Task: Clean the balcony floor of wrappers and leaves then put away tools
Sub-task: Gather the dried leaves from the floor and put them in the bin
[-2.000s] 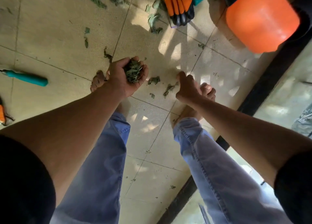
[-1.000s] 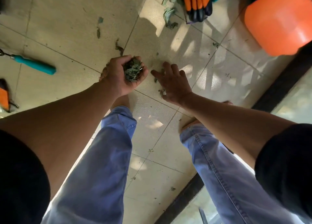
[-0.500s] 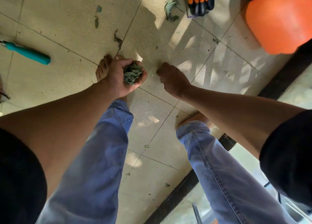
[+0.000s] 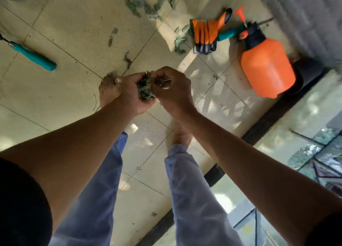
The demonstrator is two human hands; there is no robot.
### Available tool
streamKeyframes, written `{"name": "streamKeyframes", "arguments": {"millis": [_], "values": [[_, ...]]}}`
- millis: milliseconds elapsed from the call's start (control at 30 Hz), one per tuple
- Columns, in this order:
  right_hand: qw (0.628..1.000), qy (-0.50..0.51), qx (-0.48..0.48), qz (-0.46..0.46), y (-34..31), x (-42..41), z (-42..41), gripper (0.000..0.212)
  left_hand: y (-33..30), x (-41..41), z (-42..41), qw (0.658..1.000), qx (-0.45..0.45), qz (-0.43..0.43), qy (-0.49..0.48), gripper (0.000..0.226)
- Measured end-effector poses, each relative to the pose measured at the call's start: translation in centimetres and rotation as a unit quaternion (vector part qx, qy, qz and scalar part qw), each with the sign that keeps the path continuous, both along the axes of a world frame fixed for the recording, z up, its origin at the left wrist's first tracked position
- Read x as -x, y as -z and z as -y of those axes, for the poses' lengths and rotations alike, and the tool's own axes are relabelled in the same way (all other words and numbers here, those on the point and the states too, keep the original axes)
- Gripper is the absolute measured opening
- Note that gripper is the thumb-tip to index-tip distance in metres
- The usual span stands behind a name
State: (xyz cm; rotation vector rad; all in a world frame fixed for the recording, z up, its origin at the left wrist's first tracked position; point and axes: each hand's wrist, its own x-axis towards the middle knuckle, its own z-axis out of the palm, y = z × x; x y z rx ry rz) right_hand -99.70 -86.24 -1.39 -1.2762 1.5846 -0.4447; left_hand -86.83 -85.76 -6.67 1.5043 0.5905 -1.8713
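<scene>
A bunch of dry green leaves [image 4: 144,90] lies cupped in my left hand [image 4: 129,95], whose fingers curl round it. My right hand [image 4: 172,90] is pressed against the left one, its fingers curled over the top of the leaves. Both hands are held above the beige tiled floor [image 4: 74,32]. More loose leaves [image 4: 142,5] lie scattered on the tiles at the top of the view, and some [image 4: 178,43] beside the orange gloves [image 4: 207,34].
An orange spray bottle [image 4: 266,66] stands at the right by a black threshold strip [image 4: 277,112]. A teal-handled tool [image 4: 35,57] lies at the left, another teal handle [image 4: 230,33] under the gloves. My bare feet and blue trousers are below the hands.
My right hand has left the floor and come up against my left hand, bringing picked-up leaves to the bunch. The view has tilted up, showing more of the floor.
</scene>
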Motion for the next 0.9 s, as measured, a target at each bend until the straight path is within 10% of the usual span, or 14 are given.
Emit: {"name": "streamKeyframes", "arguments": {"millis": [400,667,900], "values": [[0.971,-0.164,0.166,-0.053,-3.8,-2.7,2.3,0.033,-2.2,-1.0,1.7,0.977,0.077,-0.079,-0.180,0.034],[0.954,-0.202,0.177,-0.130,4.4,-7.0,8.6,0.027,1.6,-9.2,-0.1,0.963,0.041,-0.098,-0.247,0.018],[0.853,-0.435,0.129,-0.257,13.1,-12.9,12.4,0.063,4.1,-16.1,-2.0,0.981,0.028,-0.074,-0.179,0.036]]}}
